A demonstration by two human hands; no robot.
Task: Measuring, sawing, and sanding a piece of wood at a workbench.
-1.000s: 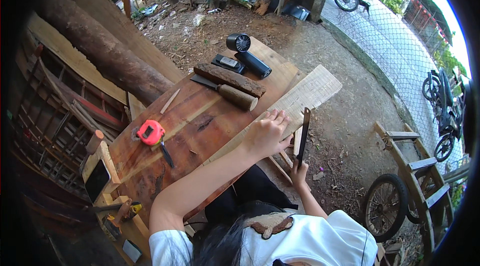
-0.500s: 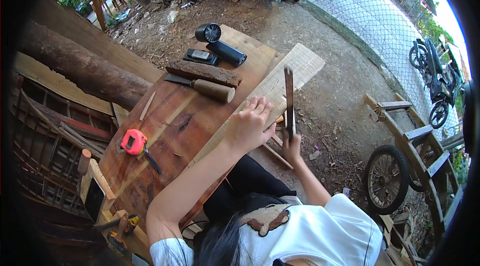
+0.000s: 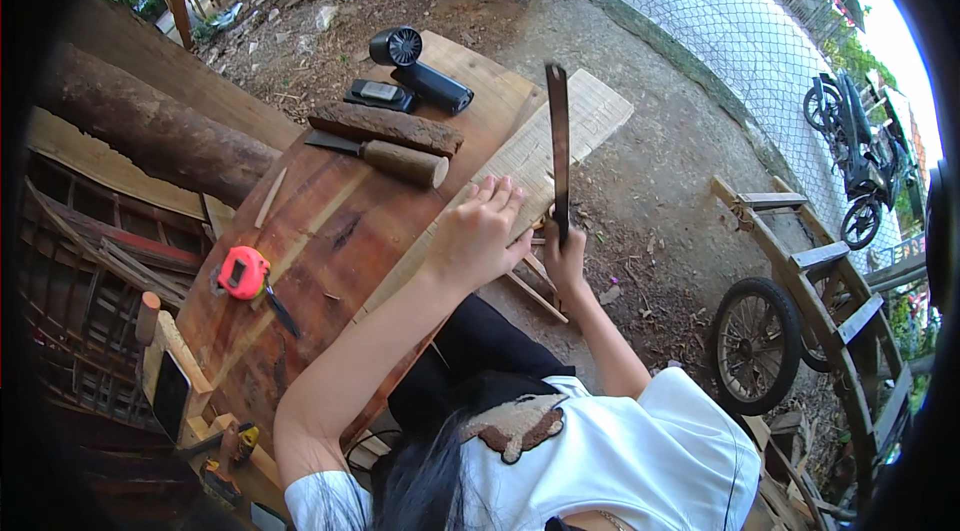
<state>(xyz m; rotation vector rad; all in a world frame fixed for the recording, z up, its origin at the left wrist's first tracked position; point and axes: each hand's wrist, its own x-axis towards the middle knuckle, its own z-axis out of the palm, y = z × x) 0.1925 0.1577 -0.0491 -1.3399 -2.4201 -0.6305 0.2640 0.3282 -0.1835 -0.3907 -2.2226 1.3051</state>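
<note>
My left hand [image 3: 480, 231] grips the long pale plank [image 3: 590, 116] on the wooden tabletop [image 3: 320, 251], fingers over its face and thumb at its right edge. My right hand [image 3: 566, 259], just beside the plank's edge, is closed on a long dark narrow-bladed tool [image 3: 559, 146], held upright. Beyond my left hand lie a wooden-handled chisel [image 3: 400, 161], a rough brown wooden block [image 3: 385, 126], a black fan [image 3: 420, 81] and a small black device [image 3: 372, 94]. A thin stick [image 3: 270, 198] and a red tape measure [image 3: 243, 273] lie to the left.
A log [image 3: 150, 116] and wooden frames lie at left, beside a phone [image 3: 170, 391] on a wooden stand. A wheeled wooden cart [image 3: 820, 261] stands at right, before a chain-link fence [image 3: 700, 31] and parked motorbikes [image 3: 855, 151]. Bare dirt surrounds the table.
My right hand has raised the dark blade higher along the plank's right side. My left hand stays on the plank. The whole view has shifted, moving the scene up and left.
</note>
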